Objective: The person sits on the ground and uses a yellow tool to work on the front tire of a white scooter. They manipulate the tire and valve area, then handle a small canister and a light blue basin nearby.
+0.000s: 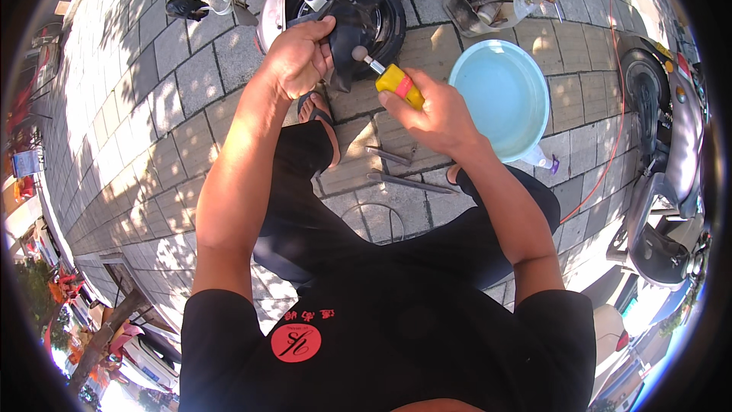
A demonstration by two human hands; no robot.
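Note:
My left hand (pixel 299 59) is closed on the edge of a wide, flattened piece of black rubber, which looks like an inner tube (pixel 352 19), its thumb lying along the top. The rubber hangs in front of a scooter wheel (pixel 394 19). My right hand (pixel 441 113) grips a hand tool with a yellow handle (pixel 399 84), a red band and a metal shaft ending in a greyish rounded head. That head points at the rubber and is very close to it; whether they touch I cannot tell.
Right of the wheel stands a light blue basin (pixel 499 99) of water. Behind it, a clear plastic bin (pixel 488 1) holds tools. Two metal bars (pixel 412 181) lie on the paving between my feet. An orange-red hose (pixel 619 69) crosses the ground. Another scooter (pixel 675 160) is parked at right.

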